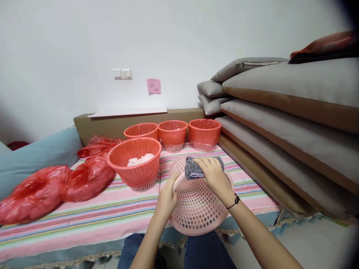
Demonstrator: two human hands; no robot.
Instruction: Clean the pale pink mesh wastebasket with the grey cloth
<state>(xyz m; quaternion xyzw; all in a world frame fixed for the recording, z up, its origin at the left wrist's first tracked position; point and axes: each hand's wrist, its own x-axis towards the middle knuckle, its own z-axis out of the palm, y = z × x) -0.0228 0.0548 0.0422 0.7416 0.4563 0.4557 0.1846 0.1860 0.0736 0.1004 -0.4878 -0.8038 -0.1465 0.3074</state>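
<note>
A pale pink plastic basket point(200, 209) with a grid of holes lies tipped on its side at the bed's front edge, its mouth facing me. My left hand point(168, 192) grips its rim on the left, thumb inside. A grey speckled cloth point(193, 168), folded with a purple underside showing, rests against the upper rim. My right hand point(211, 172) presses over this cloth, fingers curled on top of it. A black cord bracelet is on the right wrist. Behind the left hand stands a red-lined basket point(134, 164) with white cloth-like pieces inside.
Three more red-lined baskets point(173, 134) stand against the headboard. Knotted red plastic bags point(56, 186) lie at the left, near a blue cushion point(42, 153). Stacked grey cushions point(280, 112) rise on the right. A striped sheet point(112, 215) covers the bed.
</note>
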